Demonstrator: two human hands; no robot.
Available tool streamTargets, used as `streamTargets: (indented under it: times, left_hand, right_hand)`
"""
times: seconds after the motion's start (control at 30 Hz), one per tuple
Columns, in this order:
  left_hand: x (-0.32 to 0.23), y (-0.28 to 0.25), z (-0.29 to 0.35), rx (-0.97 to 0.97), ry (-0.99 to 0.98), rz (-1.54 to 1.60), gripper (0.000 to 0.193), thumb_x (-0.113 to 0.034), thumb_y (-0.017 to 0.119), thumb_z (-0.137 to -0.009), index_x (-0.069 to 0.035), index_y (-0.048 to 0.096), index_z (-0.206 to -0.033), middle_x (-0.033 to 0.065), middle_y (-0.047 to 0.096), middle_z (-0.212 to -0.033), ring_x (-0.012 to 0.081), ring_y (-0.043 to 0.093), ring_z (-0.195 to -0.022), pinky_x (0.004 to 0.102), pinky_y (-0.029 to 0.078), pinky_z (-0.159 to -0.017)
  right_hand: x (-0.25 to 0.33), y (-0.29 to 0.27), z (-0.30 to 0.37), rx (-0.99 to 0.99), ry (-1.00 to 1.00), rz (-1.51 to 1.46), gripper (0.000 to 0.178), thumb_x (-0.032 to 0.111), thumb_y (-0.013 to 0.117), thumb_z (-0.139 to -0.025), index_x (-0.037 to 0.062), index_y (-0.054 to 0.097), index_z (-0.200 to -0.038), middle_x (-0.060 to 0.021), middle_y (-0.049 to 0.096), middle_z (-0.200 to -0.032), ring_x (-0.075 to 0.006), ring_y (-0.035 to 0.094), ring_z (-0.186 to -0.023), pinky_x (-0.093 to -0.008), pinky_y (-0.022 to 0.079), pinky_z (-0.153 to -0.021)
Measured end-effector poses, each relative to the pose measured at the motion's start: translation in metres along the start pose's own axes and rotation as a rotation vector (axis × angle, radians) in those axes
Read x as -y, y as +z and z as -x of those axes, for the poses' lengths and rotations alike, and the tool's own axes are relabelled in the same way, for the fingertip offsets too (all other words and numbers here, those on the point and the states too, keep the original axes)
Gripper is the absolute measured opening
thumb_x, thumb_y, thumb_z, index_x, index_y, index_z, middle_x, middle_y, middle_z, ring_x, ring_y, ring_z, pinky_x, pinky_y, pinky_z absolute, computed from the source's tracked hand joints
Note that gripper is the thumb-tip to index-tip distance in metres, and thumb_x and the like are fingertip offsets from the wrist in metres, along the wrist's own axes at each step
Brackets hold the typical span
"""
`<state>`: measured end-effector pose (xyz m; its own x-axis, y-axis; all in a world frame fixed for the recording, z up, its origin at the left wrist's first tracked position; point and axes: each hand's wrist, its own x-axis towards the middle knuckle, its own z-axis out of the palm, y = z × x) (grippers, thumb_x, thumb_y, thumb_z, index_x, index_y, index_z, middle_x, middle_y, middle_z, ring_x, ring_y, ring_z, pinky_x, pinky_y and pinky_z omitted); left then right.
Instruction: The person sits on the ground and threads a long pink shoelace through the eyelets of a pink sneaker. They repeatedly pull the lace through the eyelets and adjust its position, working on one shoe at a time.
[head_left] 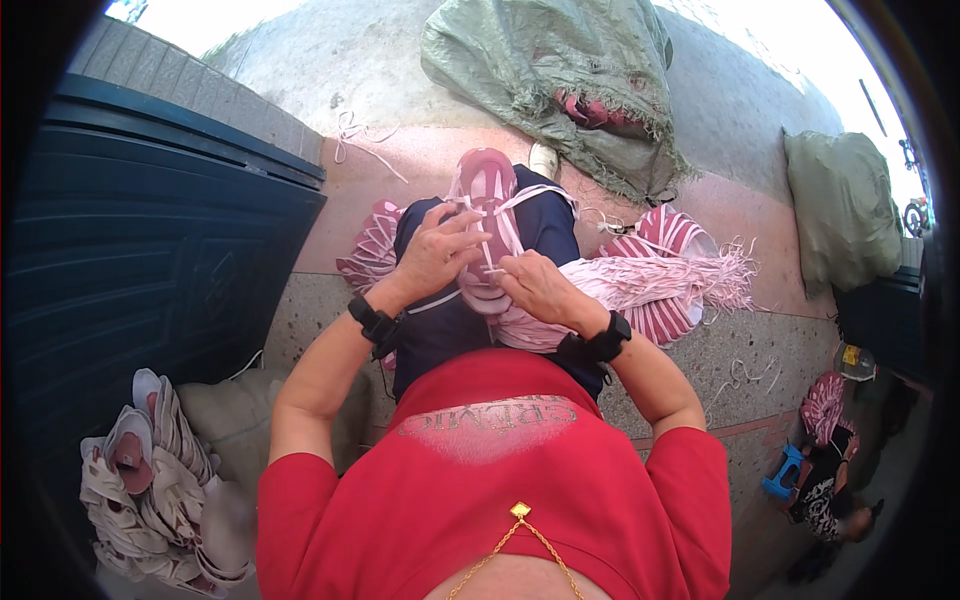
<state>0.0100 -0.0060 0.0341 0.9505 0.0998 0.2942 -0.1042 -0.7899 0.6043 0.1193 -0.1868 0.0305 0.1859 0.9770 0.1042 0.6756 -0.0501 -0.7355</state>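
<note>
A pink shoe (487, 172) lies on my lap, across my dark trousers, with its toe pointing away from me. Pale shoelaces (510, 232) run over its upper, and one strand loops out over my right thigh. My left hand (440, 245) is at the left side of the lacing, its bent fingertips closed at a lace. Lower on the shoe, near the heel end, my right hand (540, 288) pinches a lace between thumb and forefinger. Beside my right hand, a thick bundle of pink-and-white laces (640, 285) drapes across my right leg.
Pink shoes stand stacked to the right (665, 235) and left (372, 248) of my legs. A green woven sack (550, 70) lies ahead; another sack (845, 210) stands far right. White shoes (150, 480) sit near a blue door (160, 220). A person (832, 490) is at lower right.
</note>
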Motion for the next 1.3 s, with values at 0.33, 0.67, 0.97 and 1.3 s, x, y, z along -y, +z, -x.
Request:
streamTargets:
  times: [0.33,0.67,0.97,1.3]
  left_hand:
    - [-0.114,-0.008,-0.059,0.223,-0.094,0.583,0.013,-0.011,0.059,-0.088,-0.002,0.066,-0.095,0.0069,0.059,-0.068,0.0103,0.054,-0.059,0.0243,0.044,-0.056]
    - [-0.047,0.001,-0.03,-0.136,-0.688,0.738,0.022,-0.018,0.059,-0.092,0.001,0.065,-0.101,-0.0073,0.055,-0.072,-0.0017,0.042,-0.059,0.0154,0.033,-0.05]
    - [-0.047,0.002,-0.021,-0.097,-0.69,0.738,0.021,-0.018,0.057,-0.093,0.0,0.065,-0.1,-0.0041,0.058,-0.072,0.001,0.048,-0.059,0.0166,0.036,-0.052]
    - [0.059,0.004,-0.059,0.414,-0.257,-0.137,0.029,-0.027,0.067,-0.075,-0.006,0.068,-0.094,0.0152,0.063,-0.088,0.0285,0.061,-0.084,0.0375,0.047,-0.076]
  right_hand:
    - [-0.043,-0.015,-0.011,-0.531,0.617,-1.337,0.024,0.023,0.044,-0.095,0.0068,0.053,-0.08,0.005,0.038,-0.057,-0.0038,0.033,-0.046,-0.0197,0.027,-0.042]
    - [0.009,-0.007,-0.031,-0.476,0.478,-1.451,0.027,0.025,0.054,-0.095,0.0037,0.063,-0.108,0.0032,0.058,-0.086,-0.005,0.051,-0.073,-0.0204,0.044,-0.066]
    - [0.014,0.002,-0.037,-0.475,0.48,-1.405,0.03,0.026,0.055,-0.095,0.0017,0.063,-0.11,-0.0002,0.062,-0.091,-0.0053,0.053,-0.08,-0.0195,0.044,-0.068]
    - [0.006,-0.014,-0.015,-0.425,0.294,-1.016,0.029,0.027,0.051,-0.097,0.0013,0.062,-0.103,-0.0035,0.065,-0.093,-0.0097,0.057,-0.09,-0.0246,0.045,-0.079]
